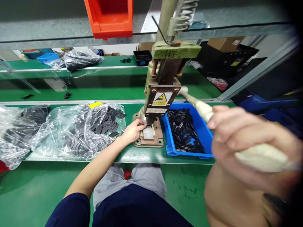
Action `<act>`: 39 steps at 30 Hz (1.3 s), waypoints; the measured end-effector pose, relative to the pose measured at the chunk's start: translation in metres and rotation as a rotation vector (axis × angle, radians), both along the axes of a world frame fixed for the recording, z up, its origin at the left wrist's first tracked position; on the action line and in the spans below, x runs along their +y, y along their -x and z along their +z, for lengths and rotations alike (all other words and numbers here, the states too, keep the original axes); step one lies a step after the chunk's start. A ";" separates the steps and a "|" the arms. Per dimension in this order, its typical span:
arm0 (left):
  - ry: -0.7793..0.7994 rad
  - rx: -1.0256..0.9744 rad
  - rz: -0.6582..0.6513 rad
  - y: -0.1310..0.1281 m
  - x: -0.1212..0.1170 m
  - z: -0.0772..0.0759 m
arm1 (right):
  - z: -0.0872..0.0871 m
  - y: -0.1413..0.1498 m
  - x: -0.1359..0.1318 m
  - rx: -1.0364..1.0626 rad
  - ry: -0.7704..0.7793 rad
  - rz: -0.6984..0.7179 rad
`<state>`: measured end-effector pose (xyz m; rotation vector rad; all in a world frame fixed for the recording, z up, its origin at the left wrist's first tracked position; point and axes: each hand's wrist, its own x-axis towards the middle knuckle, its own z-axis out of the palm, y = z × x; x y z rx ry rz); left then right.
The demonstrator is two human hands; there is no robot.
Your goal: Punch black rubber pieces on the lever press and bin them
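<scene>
The right hand (248,135) is wrapped around the lever (203,109) of a green hand press (163,91), its fingers curled over the pale covering. The left hand (132,131) reaches to the base (159,142) of the press, thumb and fingers drawn nearly together just beside the lower end of the ram (151,117) — whether they grip anything there I cannot tell. A whitish block (148,134) sits on the base, in front of the ram. The press stands on a green worktop (129,154), between a blue tray (186,154) of black parts (182,129) on the right and an open clear bag (55,129) of dark curved pieces (110,126) on the left. A red bin (112,31) sits on the shelf above.
</scene>
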<state>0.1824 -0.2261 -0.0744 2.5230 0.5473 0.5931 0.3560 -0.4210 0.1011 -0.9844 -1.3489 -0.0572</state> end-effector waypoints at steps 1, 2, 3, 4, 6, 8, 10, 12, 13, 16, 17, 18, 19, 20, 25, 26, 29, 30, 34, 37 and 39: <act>0.011 0.000 0.009 0.000 0.000 -0.001 | -0.019 0.006 0.001 0.011 -0.154 -0.011; 0.020 0.003 0.020 0.000 -0.001 -0.002 | -0.037 0.012 0.002 0.036 -0.230 -0.054; 0.029 0.008 0.025 0.000 -0.002 -0.004 | -0.053 0.017 0.005 0.051 -0.287 -0.104; 0.034 0.013 0.026 0.000 -0.003 -0.005 | -0.066 0.020 0.008 0.057 -0.326 -0.139; 0.022 0.017 0.020 0.000 -0.006 -0.007 | -0.083 0.021 0.014 0.074 -0.402 -0.181; -0.027 0.033 0.011 0.002 -0.007 -0.007 | -0.091 0.016 0.019 0.081 -0.447 -0.175; -0.077 0.064 0.023 0.009 -0.006 -0.004 | -0.094 0.008 0.021 0.081 -0.465 -0.162; -0.091 0.108 0.090 0.026 -0.002 0.004 | -0.096 0.002 0.022 0.078 -0.484 -0.163; -0.087 0.142 0.153 0.037 0.002 0.009 | -0.096 0.001 0.022 0.077 -0.492 -0.167; -0.060 0.321 0.375 0.079 0.016 0.028 | -0.097 0.002 0.021 0.075 -0.468 -0.156; -0.046 0.397 0.427 0.093 0.020 0.034 | -0.097 0.003 0.021 0.077 -0.477 -0.143; -0.024 0.477 0.455 0.105 0.025 0.038 | -0.096 0.004 0.022 0.083 -0.478 -0.131; 0.010 0.550 0.470 0.115 0.027 0.041 | -0.096 0.005 0.023 0.083 -0.492 -0.119; 0.037 0.608 0.474 0.123 0.029 0.042 | -0.095 0.005 0.024 0.087 -0.505 -0.115; -0.007 0.679 0.493 0.129 0.024 0.033 | -0.095 0.003 0.027 0.063 -0.571 -0.099; -0.011 0.677 0.496 0.127 0.023 0.030 | -0.095 0.002 0.027 0.064 -0.563 -0.099; 0.084 0.658 0.481 0.122 0.024 0.025 | -0.095 0.003 0.023 0.075 -0.519 -0.105; 0.136 0.641 0.478 0.121 0.025 0.025 | -0.095 0.004 0.022 0.077 -0.515 -0.106; 0.368 0.536 0.499 0.121 0.031 0.030 | -0.094 0.007 0.018 0.124 -0.463 -0.140; 0.530 0.408 0.529 0.119 0.034 0.037 | -0.093 0.010 0.016 0.131 -0.421 -0.148; 0.616 0.252 0.555 0.114 0.035 0.042 | -0.092 0.012 0.014 0.127 -0.423 -0.154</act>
